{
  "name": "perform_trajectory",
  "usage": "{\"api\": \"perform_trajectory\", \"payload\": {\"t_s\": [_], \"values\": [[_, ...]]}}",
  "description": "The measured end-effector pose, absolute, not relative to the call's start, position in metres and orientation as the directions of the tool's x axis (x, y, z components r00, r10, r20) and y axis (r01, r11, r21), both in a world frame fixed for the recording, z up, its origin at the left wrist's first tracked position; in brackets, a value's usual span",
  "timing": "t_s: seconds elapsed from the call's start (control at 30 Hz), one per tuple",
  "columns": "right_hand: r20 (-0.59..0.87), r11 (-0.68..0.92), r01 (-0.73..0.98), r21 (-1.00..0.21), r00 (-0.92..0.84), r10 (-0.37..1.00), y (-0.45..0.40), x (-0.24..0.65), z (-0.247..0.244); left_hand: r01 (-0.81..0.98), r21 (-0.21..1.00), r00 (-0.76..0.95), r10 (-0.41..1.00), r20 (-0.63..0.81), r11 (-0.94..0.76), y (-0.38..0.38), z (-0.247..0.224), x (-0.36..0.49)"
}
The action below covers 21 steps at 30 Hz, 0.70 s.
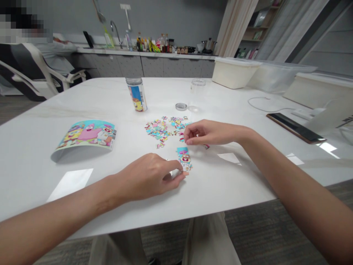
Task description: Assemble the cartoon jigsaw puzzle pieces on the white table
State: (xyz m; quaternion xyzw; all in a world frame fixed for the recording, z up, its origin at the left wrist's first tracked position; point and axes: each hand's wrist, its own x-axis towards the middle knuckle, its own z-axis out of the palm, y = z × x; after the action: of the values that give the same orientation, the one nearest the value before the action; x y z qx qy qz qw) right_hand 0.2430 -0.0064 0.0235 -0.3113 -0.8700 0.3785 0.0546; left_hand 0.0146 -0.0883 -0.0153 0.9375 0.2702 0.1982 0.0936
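Note:
A partly joined puzzle (184,157) lies on the white table, showing a character on a blue ground. My left hand (156,175) rests at its lower left, thumb and forefinger closed on an orange puzzle piece (186,173) at the bottom edge. Just above the joined part, my right hand (204,132) has its fingers curled together at the right side of the loose puzzle pieces (158,129); what it holds, if anything, is hidden. A curved picture sheet (89,134) with cartoon characters lies to the left.
Behind the pieces stand a cartoon-labelled can (137,95), a round lid (181,106) and a clear jar (197,92). A phone (295,127) and white cable lie at the right, near storage bins (234,73). A person (57,55) sits at the far left.

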Motion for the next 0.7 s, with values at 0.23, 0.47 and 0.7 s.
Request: {"api": "perform_trajectory", "payload": {"t_s": [0.23, 0.47, 0.7], "values": [[-0.052, 0.568, 0.754, -0.332, -0.615, 0.786, 0.012, 0.278, 0.034, 0.514, 0.229, 0.771, 0.562, 0.298, -0.827, -0.084, -0.016, 0.012], [-0.212, 0.482, 0.799, -0.36, -0.573, 0.792, 0.014, 0.287, 0.033, 0.512, 0.211, 0.78, 0.554, 0.291, -0.833, -0.085, -0.016, 0.012], [-0.339, 0.381, 0.817, -0.432, -0.539, 0.771, 0.012, 0.294, 0.036, 0.522, 0.16, 0.784, 0.545, 0.297, -0.838, -0.086, -0.021, 0.012]]}}
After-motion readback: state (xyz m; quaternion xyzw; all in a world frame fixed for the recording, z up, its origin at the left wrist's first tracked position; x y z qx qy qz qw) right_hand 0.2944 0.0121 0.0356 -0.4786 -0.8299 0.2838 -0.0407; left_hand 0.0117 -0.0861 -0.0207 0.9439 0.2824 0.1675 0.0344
